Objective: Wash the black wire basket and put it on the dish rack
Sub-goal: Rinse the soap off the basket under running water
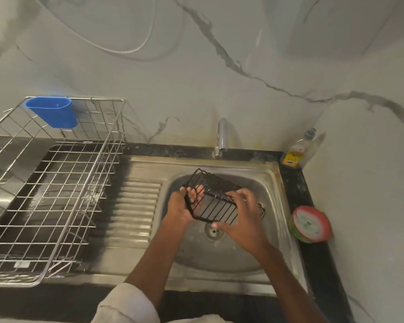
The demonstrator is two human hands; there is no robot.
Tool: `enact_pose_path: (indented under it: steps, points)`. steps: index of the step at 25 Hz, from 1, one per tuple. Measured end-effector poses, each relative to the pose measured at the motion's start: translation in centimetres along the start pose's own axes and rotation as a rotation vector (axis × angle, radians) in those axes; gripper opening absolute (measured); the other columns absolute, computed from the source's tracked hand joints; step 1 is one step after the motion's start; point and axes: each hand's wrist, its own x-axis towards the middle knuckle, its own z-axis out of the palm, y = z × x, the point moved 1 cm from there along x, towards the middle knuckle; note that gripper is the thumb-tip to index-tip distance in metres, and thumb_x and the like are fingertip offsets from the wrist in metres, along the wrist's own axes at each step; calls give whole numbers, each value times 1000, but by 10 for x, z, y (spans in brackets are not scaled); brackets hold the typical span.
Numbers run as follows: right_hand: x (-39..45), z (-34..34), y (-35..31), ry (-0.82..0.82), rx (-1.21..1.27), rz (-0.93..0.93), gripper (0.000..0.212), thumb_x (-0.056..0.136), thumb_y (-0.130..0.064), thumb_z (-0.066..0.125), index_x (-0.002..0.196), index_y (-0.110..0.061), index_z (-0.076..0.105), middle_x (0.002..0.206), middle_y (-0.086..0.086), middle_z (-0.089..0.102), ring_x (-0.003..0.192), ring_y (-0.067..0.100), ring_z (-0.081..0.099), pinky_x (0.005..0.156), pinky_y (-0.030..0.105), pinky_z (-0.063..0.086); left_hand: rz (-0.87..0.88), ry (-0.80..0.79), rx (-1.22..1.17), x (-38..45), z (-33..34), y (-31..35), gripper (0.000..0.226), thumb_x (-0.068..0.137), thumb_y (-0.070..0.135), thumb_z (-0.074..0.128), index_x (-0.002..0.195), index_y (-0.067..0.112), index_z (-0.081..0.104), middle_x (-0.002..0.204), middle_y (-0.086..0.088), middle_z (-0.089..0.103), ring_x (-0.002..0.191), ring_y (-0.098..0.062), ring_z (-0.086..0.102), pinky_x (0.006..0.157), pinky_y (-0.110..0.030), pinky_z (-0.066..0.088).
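Black wire basket point(216, 194): held tilted over the sink point(272, 180) bowl, above the drain point(214, 230), below the tap point(221, 138).
Left hand point(184, 206): fingers poke inside the basket's open end, curled round its rim wires; palm outside.
Right hand point(241, 217): fingers bent over the basket's top edge, thumb under its near side.
Forearms: reach in from the bottom, left sleeve pale.
Dish rack point(49, 190): steel wire, left of the sink, blue cup point(53, 111) hung at its back.
Right counter: soap bottle point(294, 152) in the corner, round red-rimmed tub point(310, 224) nearer.

One basket point(216, 196), one rack point(54, 183), two hands point(181, 206).
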Motion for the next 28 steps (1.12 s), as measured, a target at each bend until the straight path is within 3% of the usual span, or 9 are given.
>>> enact_pose_path:
  steps: [4, 8, 10, 13, 18, 20, 23, 26, 28]
  points:
    - [4, -43, 32, 295, 251, 226, 50, 96, -56, 55, 129, -19, 61, 130, 3, 56, 123, 22, 52, 97, 32, 39, 18, -89, -142, -12, -23, 12, 37, 116, 24, 40, 91, 10, 63, 61, -6, 72, 45, -15, 70, 41, -25, 56]
    - [12, -51, 51, -114, 1040, 742, 62, 83, -65, 68, 130, -25, 64, 110, 7, 74, 106, 33, 71, 96, 54, 52, -4, -182, -54, -21, -38, 10, 36, 115, 32, 41, 94, 11, 62, 55, -1, 64, 36, -10, 57, 35, -21, 47]
    - [10, -55, 45, -128, 1021, 693, 55, 81, -59, 74, 124, -25, 68, 112, 13, 73, 102, 33, 72, 91, 51, 55, 89, -204, 169, -29, -32, 17, 49, 113, 51, 39, 103, 12, 67, 66, -5, 70, 43, -12, 60, 40, -23, 49]
    - [4, -58, 41, 98, 1035, 530, 39, 86, -49, 72, 117, -25, 71, 111, 4, 74, 97, 21, 71, 83, 39, 56, 325, -176, 567, -43, -19, 29, 79, 97, 84, 38, 123, 15, 69, 95, -9, 74, 71, -17, 66, 63, -32, 53]
    - [-18, -31, 33, 83, 953, 552, 55, 66, -71, 76, 105, -36, 63, 87, -15, 59, 68, 8, 54, 47, 19, 41, 386, -105, 878, -43, -26, 6, 117, 57, 89, 79, 149, 20, 56, 140, -18, 67, 110, -30, 70, 81, -41, 58]
    - [-17, -41, 26, 186, 887, 475, 54, 79, -65, 71, 122, -34, 63, 104, -12, 68, 87, 10, 62, 63, 19, 52, 468, -161, 861, -45, -25, 13, 120, 55, 91, 80, 149, 21, 55, 135, -10, 70, 105, -21, 71, 76, -34, 56]
    - [-27, -56, 11, 372, 911, 246, 45, 103, -31, 59, 146, -23, 49, 141, 1, 59, 130, 14, 56, 103, 27, 49, 596, -278, 867, -59, -27, 26, 97, 75, 71, 84, 153, 27, 47, 139, -1, 67, 119, -17, 68, 96, -39, 57]
    - [-36, -36, 2, 288, 839, 409, 54, 93, -52, 67, 141, -32, 54, 136, -4, 62, 125, 24, 58, 96, 33, 50, 448, -237, 895, -52, -33, 15, 82, 83, 41, 86, 152, 21, 47, 137, -10, 67, 113, -24, 66, 108, -56, 53]
    - [-38, -31, 3, 230, 808, 486, 62, 83, -67, 67, 137, -37, 57, 132, -4, 65, 123, 28, 60, 95, 40, 49, 382, -174, 887, -49, -38, 12, 81, 74, 42, 86, 144, 19, 52, 135, -11, 67, 113, -28, 67, 105, -59, 55]
